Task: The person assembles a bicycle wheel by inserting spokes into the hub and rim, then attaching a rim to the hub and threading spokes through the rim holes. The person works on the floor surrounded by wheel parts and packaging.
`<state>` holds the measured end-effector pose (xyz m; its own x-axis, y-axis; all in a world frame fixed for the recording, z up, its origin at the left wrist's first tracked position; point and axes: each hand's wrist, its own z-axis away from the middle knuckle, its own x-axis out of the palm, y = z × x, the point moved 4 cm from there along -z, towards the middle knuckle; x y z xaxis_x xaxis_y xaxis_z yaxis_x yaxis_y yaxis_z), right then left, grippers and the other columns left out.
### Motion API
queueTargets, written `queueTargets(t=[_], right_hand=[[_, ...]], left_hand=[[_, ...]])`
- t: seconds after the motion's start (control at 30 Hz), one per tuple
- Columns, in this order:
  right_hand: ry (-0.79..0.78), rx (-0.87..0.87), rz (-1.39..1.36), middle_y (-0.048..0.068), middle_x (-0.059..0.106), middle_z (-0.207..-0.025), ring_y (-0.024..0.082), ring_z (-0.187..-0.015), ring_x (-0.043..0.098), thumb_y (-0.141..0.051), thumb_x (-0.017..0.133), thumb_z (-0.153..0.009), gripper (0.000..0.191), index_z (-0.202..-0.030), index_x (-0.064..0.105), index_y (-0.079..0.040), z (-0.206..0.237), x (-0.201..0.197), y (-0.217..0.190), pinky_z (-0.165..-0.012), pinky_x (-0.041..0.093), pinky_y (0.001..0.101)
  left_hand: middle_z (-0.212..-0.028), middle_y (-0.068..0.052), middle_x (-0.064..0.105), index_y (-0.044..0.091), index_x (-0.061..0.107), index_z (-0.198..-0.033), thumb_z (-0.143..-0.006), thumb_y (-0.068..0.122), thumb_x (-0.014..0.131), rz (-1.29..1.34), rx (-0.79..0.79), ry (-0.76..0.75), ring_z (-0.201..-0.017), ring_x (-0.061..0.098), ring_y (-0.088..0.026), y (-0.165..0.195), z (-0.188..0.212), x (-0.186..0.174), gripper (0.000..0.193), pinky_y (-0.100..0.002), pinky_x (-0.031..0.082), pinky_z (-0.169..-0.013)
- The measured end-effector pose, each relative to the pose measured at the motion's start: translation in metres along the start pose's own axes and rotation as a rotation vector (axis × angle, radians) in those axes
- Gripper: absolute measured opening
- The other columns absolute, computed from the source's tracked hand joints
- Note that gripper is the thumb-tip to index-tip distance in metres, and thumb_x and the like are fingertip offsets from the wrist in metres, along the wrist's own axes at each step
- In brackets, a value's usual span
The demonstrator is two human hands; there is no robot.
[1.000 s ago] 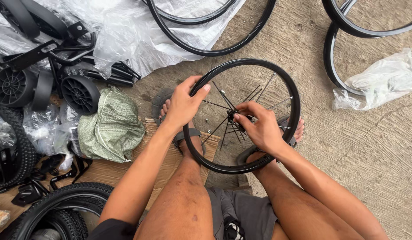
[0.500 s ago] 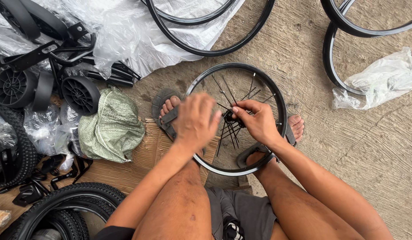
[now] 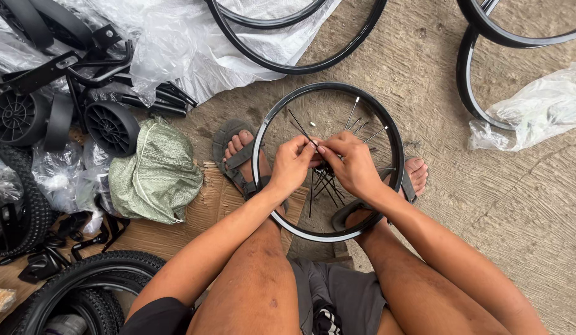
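Both hands, left (image 3: 292, 162) and right (image 3: 352, 165), grip pinched on spokes (image 3: 325, 181) (inside black rim (image 3: 270, 118)).

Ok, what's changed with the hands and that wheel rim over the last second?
The left hand let go of the rim at its top and moved in to the centre, meeting the right hand at the spokes. The rim stayed between the feet; the green sack did not move.
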<state>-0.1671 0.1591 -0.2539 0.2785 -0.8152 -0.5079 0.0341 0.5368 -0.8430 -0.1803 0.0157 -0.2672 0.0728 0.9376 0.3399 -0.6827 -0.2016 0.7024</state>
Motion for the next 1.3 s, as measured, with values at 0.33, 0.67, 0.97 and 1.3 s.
queueTargets(t=[0.33, 0.67, 0.97, 1.3], right_hand=[[-0.027, -0.166, 0.486, 0.011, 0.065, -0.081, 0.033, -0.082, 0.067, -0.016, 0.062, -0.098, 0.012, -0.092, 0.066, -0.007, -0.014, 0.0, -0.013, -0.1, 0.052, 0.0535], [-0.172, 0.294, 0.24, 0.015, 0.075, -0.082, 0.035, -0.074, 0.072, -0.02, 0.066, -0.092, 0.021, -0.106, 0.07, -0.005, -0.043, 0.004, 0.008, -0.069, 0.056, 0.0463], [-0.157, 0.34, 0.049, 0.012, 0.078, -0.086, 0.021, -0.068, 0.071, -0.018, 0.068, -0.092, 0.026, -0.109, 0.07, 0.001, -0.045, 0.001, 0.008, -0.064, 0.055, 0.0366], [-0.104, 0.351, -0.051, 0.012, 0.077, -0.084, 0.014, -0.065, 0.064, -0.013, 0.071, -0.091, 0.025, -0.111, 0.07, 0.003, -0.044, 0.0, 0.003, -0.061, 0.051, 0.0311]], left_hand=[[-0.087, -0.01, 0.074, -0.003, 0.061, -0.098, -0.107, 0.016, 0.054, -0.034, -0.027, 0.079, -0.075, 0.076, -0.017, 0.005, -0.003, 0.0, 0.022, -0.029, 0.065, -0.064], [-0.085, -0.009, 0.075, 0.0, 0.06, -0.101, -0.105, 0.019, 0.055, -0.173, 0.042, 0.173, -0.068, 0.072, -0.012, 0.01, -0.007, -0.001, 0.021, -0.026, 0.06, -0.054], [-0.098, -0.011, 0.072, 0.0, 0.055, -0.1, -0.105, 0.023, 0.054, -0.125, -0.022, 0.16, -0.065, 0.071, -0.012, 0.01, -0.01, -0.001, 0.023, -0.026, 0.061, -0.053], [-0.097, -0.013, 0.071, 0.0, 0.053, -0.097, -0.104, 0.022, 0.057, -0.162, 0.041, 0.188, -0.067, 0.073, -0.014, 0.015, -0.009, -0.001, 0.024, -0.027, 0.062, -0.052]])
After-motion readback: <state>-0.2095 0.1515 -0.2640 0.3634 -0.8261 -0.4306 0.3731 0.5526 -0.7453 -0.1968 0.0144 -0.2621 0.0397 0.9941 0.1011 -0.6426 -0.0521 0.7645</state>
